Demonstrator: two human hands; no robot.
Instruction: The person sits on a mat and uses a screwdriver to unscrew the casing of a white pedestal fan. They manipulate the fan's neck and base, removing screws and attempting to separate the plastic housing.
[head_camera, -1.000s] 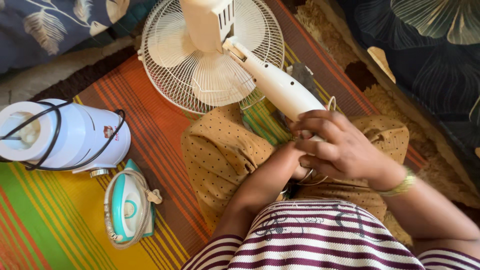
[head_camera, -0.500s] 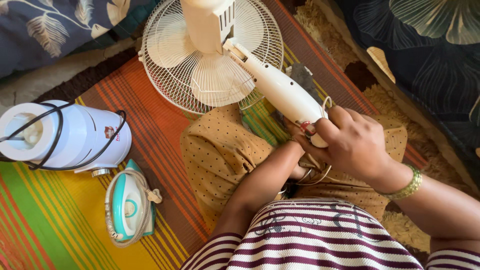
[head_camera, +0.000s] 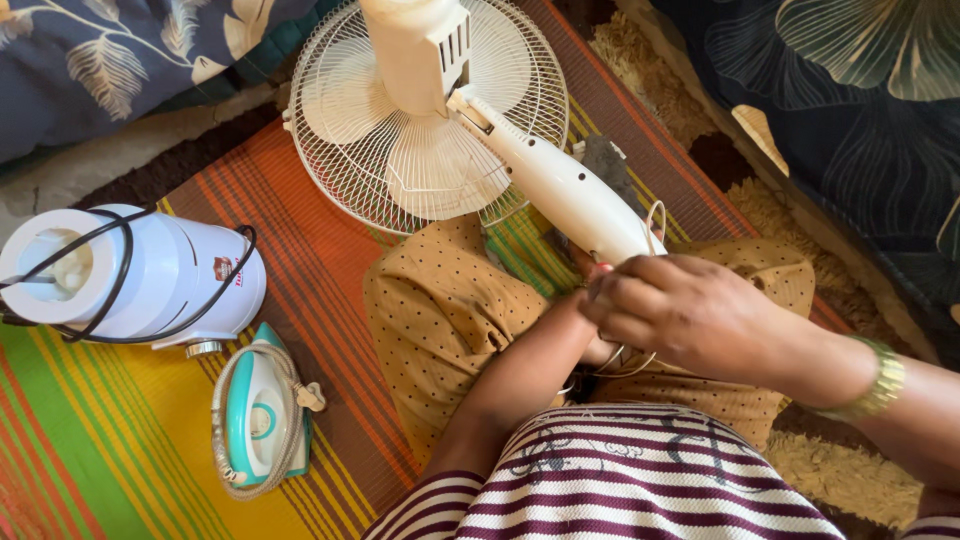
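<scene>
Over on the left there's a white jug-shaped appliance with a black cord looped round it, and a teal iron just below, both lying on a striped mat. The white fan lies face down further right, stem slanting across the lap. The left hand is mostly hidden so can't tell its grip; the right hand has its grip curled closed round the stem's lower end.

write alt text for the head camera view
A seated person's right hand grips the lower end of a white fan lying across their lap, left hand mostly hidden beneath. An iron and white jug lie on a striped mat.
</scene>
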